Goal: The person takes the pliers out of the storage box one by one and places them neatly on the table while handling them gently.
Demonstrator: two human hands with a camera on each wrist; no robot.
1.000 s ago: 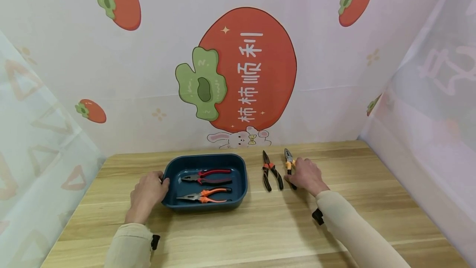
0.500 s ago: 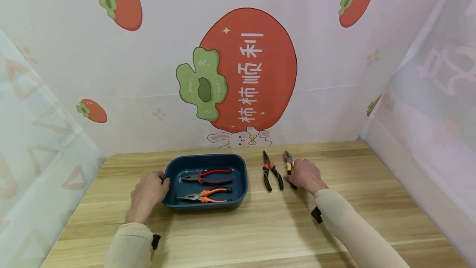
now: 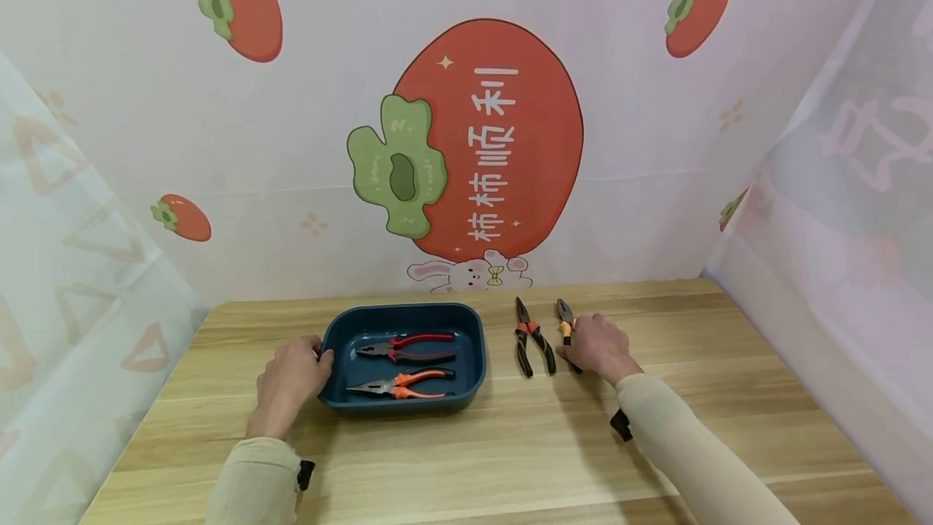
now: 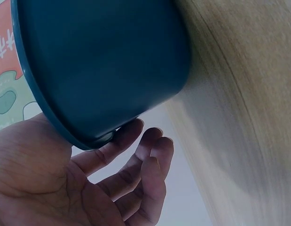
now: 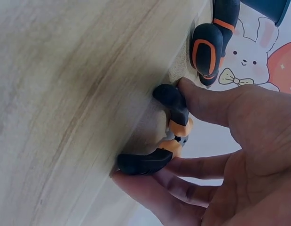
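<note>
My left hand [image 3: 290,379] grips the left rim of a dark blue rectangular bin [image 3: 404,407]; in the left wrist view its fingers [image 4: 129,132] curl outside the bin wall. Inside lie red-and-black pliers [image 3: 419,337] and orange-handled needle-nose pliers [image 3: 401,384], jaws to the left. To the bin's right, my right hand [image 3: 601,345] pinches combination pliers [image 3: 566,313] with yellow-and-black handles. The right wrist view shows the thumb on one handle [image 5: 172,100] and fingers on the other. The pliers still lie on the table, tips towards the wall.
Between the bin and my right hand lie black-and-orange long-nose pliers [image 3: 534,339], handles spread. The wooden table [image 3: 466,468] ends at a back wall cloth [image 3: 291,144] printed with persimmons. Cloth also hangs at both sides.
The view has shifted slightly. Both hands keep their places, the left on the bin rim and the right on the yellow-and-black pliers.
</note>
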